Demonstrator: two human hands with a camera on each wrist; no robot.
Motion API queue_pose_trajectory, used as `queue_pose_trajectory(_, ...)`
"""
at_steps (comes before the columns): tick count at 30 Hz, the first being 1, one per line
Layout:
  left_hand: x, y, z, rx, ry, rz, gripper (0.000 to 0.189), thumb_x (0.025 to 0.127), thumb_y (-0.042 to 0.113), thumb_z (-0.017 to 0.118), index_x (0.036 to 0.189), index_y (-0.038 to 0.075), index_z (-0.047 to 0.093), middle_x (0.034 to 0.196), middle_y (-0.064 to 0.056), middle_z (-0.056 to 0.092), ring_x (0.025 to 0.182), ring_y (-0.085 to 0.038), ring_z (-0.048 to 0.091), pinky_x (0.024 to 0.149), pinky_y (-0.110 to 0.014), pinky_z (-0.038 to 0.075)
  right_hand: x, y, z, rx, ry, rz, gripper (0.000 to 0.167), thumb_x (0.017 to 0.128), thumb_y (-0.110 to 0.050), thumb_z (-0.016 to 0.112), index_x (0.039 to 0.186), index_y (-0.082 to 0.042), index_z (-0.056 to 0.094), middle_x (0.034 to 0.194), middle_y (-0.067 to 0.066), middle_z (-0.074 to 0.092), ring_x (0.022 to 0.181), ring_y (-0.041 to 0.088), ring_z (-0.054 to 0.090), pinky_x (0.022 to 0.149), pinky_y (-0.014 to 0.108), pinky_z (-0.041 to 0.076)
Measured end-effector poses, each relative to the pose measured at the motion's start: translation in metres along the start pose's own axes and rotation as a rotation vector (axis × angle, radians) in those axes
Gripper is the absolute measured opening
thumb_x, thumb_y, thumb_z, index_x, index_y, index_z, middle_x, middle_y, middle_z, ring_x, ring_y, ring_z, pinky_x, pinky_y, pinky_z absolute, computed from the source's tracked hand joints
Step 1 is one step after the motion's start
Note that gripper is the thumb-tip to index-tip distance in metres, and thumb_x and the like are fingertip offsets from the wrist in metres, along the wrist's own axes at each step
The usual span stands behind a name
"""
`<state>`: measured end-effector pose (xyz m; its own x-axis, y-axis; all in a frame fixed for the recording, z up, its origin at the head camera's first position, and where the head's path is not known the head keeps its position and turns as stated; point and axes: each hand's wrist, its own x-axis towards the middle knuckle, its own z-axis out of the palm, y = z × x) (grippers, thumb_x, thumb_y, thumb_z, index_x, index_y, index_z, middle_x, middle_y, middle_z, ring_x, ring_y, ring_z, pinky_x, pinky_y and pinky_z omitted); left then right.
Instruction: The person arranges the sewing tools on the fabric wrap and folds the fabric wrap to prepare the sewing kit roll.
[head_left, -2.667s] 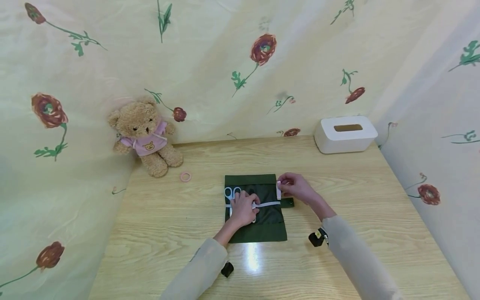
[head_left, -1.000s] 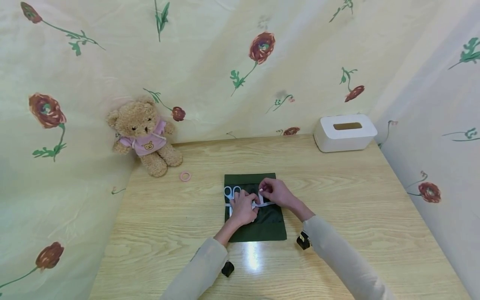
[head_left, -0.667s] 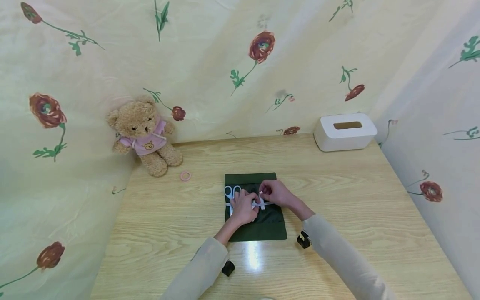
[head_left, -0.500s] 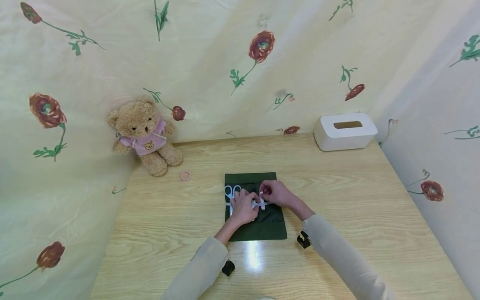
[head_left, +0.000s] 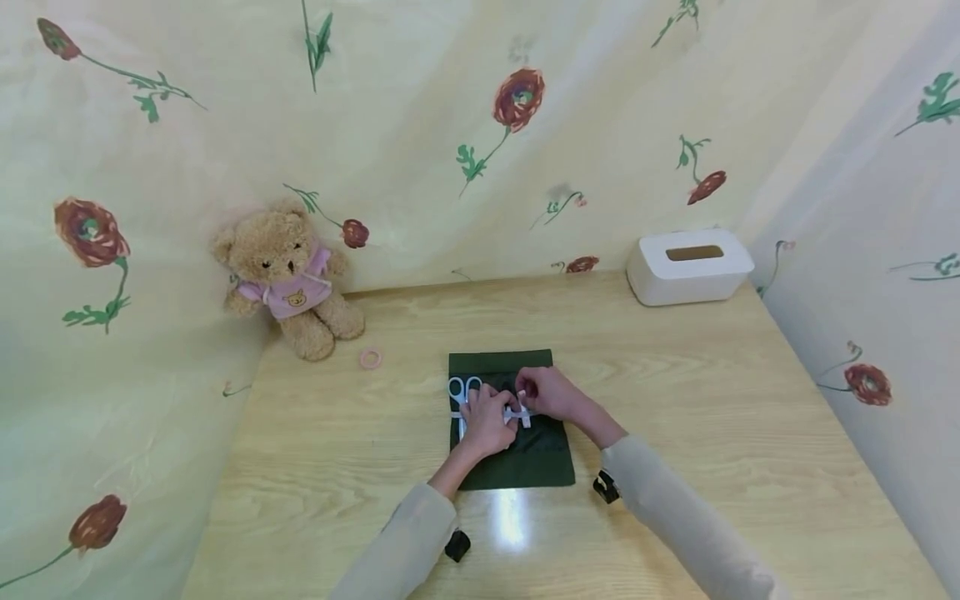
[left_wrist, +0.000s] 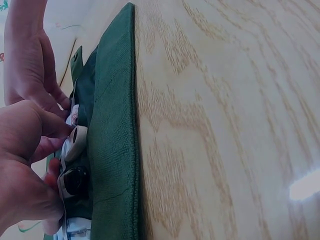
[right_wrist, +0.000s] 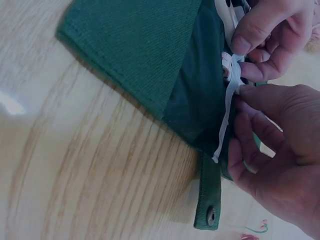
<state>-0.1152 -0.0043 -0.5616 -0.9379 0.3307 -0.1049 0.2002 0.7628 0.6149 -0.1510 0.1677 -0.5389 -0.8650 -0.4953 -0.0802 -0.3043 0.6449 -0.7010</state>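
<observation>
A dark green fabric pouch [head_left: 517,475] lies unfolded on the table, a white elastic band [right_wrist: 226,117] running across its inside. My left hand [head_left: 489,422] lies over the middle of the pouch and pinches the band, as the right wrist view shows. Close beside it, my right hand [head_left: 551,393] pinches a small white strip with reddish marks, seemingly a folded tape measure [right_wrist: 227,65], at the band. Its lower end shows below the band in the head view. White scissors [head_left: 457,389] sit under the band at left. A beige piece with a hole [left_wrist: 76,142] and a black round item [left_wrist: 76,181] are also there.
A snap strap [right_wrist: 207,200] sticks out from the pouch's side. A pink ring [head_left: 371,358] and a teddy bear [head_left: 288,287] are at the back left. At the back right stands a white tissue box [head_left: 690,279]. Flower-patterned cloth borders the wooden table [head_left: 330,467].
My right hand has moved left from the pouch's right edge to beside my left hand, bringing the tape measure to the band. Its lower end now shows below the band. My left hand stays put.
</observation>
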Motion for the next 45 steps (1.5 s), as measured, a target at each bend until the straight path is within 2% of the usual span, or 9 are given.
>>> queue_pose_trajectory(6, 0.000, 0.001, -0.003, 0.024, 0.002, -0.001, 0.011, 0.085, 0.012, 0.073, 0.092, 0.018, 0.065, 0.104, -0.006, 0.043, 0.101, -0.030, 0.038, 0.083, -0.049, 0.030, 0.001, -0.007, -0.001, -0.061, 0.000, 0.000, 0.013, 0.088, 0.001, 0.070, 0.098, -0.002, 0.062, 0.077, 0.001, 0.060, 0.065, 0.012, 0.054, 0.062, 0.030, 0.048)
queue_pose_trajectory(15, 0.002, 0.000, -0.001, 0.008, -0.008, 0.001, 0.012, 0.085, 0.013, 0.073, 0.094, 0.018, 0.066, 0.107, -0.006, 0.044, 0.103, -0.029, 0.037, 0.085, -0.049, 0.029, 0.002, -0.008, -0.002, -0.129, -0.041, 0.037, 0.008, 0.089, -0.001, 0.069, 0.089, -0.007, 0.064, 0.076, -0.001, 0.058, 0.065, 0.012, 0.052, 0.061, 0.030, 0.046)
queue_pose_trajectory(21, 0.000, 0.001, -0.003, -0.020, -0.006, 0.006, 0.017, 0.086, 0.010, 0.070, 0.102, 0.016, 0.066, 0.107, -0.006, 0.046, 0.103, -0.029, 0.038, 0.086, -0.049, 0.029, -0.001, -0.003, -0.003, -0.127, -0.033, -0.012, 0.007, 0.089, -0.001, 0.069, 0.096, -0.002, 0.067, 0.082, 0.003, 0.060, 0.071, 0.015, 0.054, 0.065, 0.033, 0.048)
queue_pose_trajectory(26, -0.001, 0.000, -0.010, -0.038, 0.054, 0.104, 0.024, 0.089, 0.005, 0.066, 0.112, 0.011, 0.064, 0.108, -0.008, 0.051, 0.102, -0.029, 0.043, 0.088, -0.047, 0.036, -0.023, -0.010, -0.003, -0.204, 0.088, -0.078, 0.017, 0.089, -0.002, 0.070, 0.106, 0.003, 0.069, 0.092, 0.009, 0.062, 0.080, 0.020, 0.056, 0.071, 0.038, 0.049)
queue_pose_trajectory(30, 0.008, -0.006, -0.023, 0.051, 0.113, 0.234, 0.023, 0.090, 0.000, 0.061, 0.111, 0.009, 0.067, 0.112, -0.012, 0.058, 0.105, -0.032, 0.050, 0.087, -0.047, 0.044, -0.056, -0.032, 0.018, -0.280, 0.126, -0.203, 0.015, 0.088, -0.005, 0.072, 0.102, 0.000, 0.071, 0.094, 0.008, 0.066, 0.083, 0.020, 0.061, 0.074, 0.037, 0.052)
queue_pose_trajectory(33, 0.023, -0.008, -0.034, 0.172, 0.070, 0.290, 0.028, 0.093, 0.000, 0.056, 0.117, 0.010, 0.068, 0.122, -0.012, 0.059, 0.113, -0.034, 0.051, 0.090, -0.050, 0.045, -0.080, -0.049, 0.040, -0.327, 0.068, -0.286, 0.019, 0.090, -0.011, 0.071, 0.107, -0.003, 0.072, 0.102, 0.007, 0.068, 0.092, 0.021, 0.064, 0.080, 0.039, 0.053)
queue_pose_trajectory(38, 0.046, -0.005, -0.044, 0.372, -0.074, 0.327, 0.037, 0.098, 0.005, 0.052, 0.131, 0.015, 0.064, 0.141, -0.008, 0.053, 0.131, -0.030, 0.044, 0.101, -0.051, 0.039, -0.102, -0.067, 0.064, -0.422, -0.021, -0.303, 0.029, 0.094, -0.020, 0.066, 0.121, -0.008, 0.070, 0.123, 0.007, 0.065, 0.111, 0.025, 0.060, 0.090, 0.047, 0.048)
queue_pose_trajectory(41, 0.054, -0.002, -0.046, 0.432, -0.139, 0.347, 0.040, 0.099, 0.005, 0.051, 0.135, 0.017, 0.062, 0.147, -0.006, 0.049, 0.136, -0.029, 0.040, 0.106, -0.051, 0.035, -0.107, -0.070, 0.069, -0.470, -0.025, -0.307, 0.032, 0.095, -0.022, 0.065, 0.124, -0.010, 0.068, 0.129, 0.008, 0.063, 0.116, 0.026, 0.058, 0.091, 0.048, 0.046)
queue_pose_trajectory(45, 0.060, 0.001, -0.045, 0.445, -0.192, 0.371, 0.043, 0.099, 0.004, 0.048, 0.138, 0.018, 0.060, 0.149, -0.006, 0.047, 0.138, -0.028, 0.038, 0.108, -0.051, 0.033, -0.110, -0.069, 0.071, -0.526, -0.025, -0.330, 0.035, 0.095, -0.026, 0.064, 0.127, -0.011, 0.067, 0.132, 0.008, 0.062, 0.117, 0.026, 0.057, 0.090, 0.047, 0.045)
